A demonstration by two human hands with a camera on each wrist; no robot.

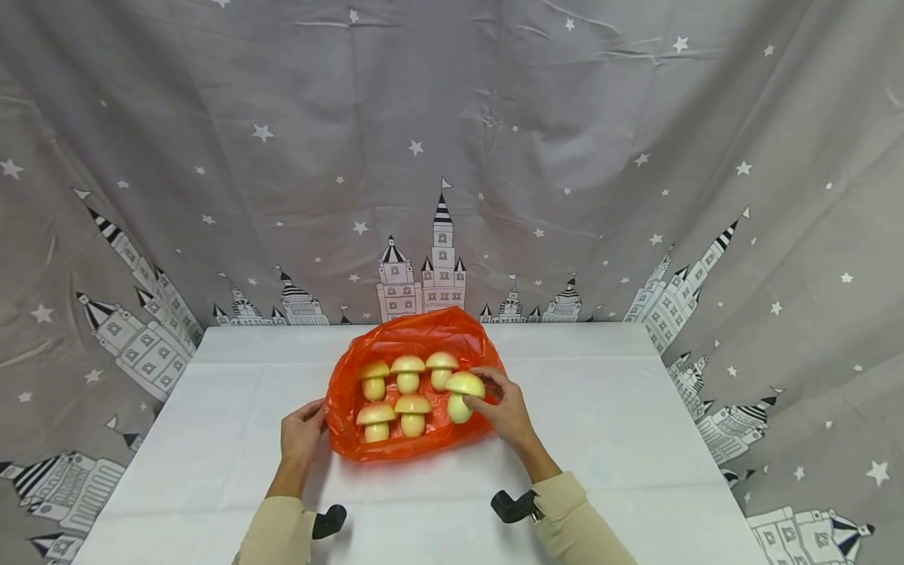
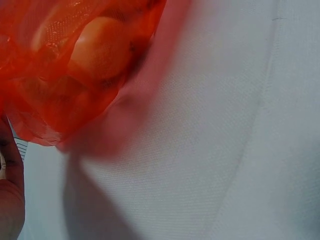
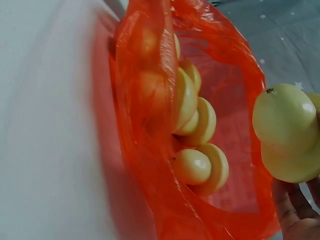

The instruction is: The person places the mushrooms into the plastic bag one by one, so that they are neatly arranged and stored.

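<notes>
A red plastic bag (image 1: 441, 444) lies with its mouth open on the white table, several yellow model mushrooms (image 1: 377, 421) inside in two rows. Some caps have a reddish tint. My right hand (image 1: 504, 408) holds another mushroom (image 1: 465, 384), greenish yellow, by its side over the bag's right part. In the right wrist view this mushroom (image 3: 285, 125) shows the dark-marked end of its stem, with fingers under and behind it. At the bag's left edge, my left hand (image 1: 302, 435) pinches the plastic. Mushrooms (image 2: 100, 50) show through the thin film in the left wrist view.
The white table (image 1: 600, 439) extends to both sides of the bag. Behind it hangs a grey curtain (image 1: 282, 157) with white stars and printed castles. A black wrist mount (image 1: 514, 506) sticks out from the right sleeve, and another (image 1: 329, 521) from the left.
</notes>
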